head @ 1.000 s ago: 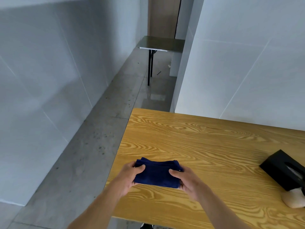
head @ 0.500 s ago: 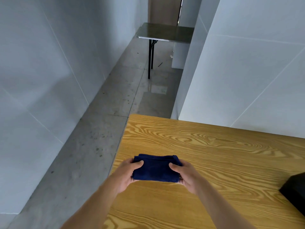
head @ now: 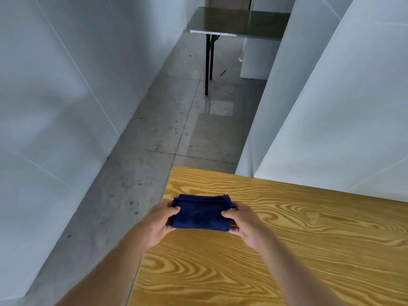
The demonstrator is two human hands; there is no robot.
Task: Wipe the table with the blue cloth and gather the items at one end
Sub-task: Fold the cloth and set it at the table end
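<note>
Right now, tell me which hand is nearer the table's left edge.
Left. The left hand overhangs the table's left edge, gripping the blue cloth; the right hand grips its opposite end, further inboard.

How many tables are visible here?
2: the yellow wood-grain table under the hands, and a dark green folding table down the corridor, partly hidden by the white wall.

Wood-grain table (head: 309,250): folded blue cloth (head: 199,214) lies near its far-left corner.
</note>
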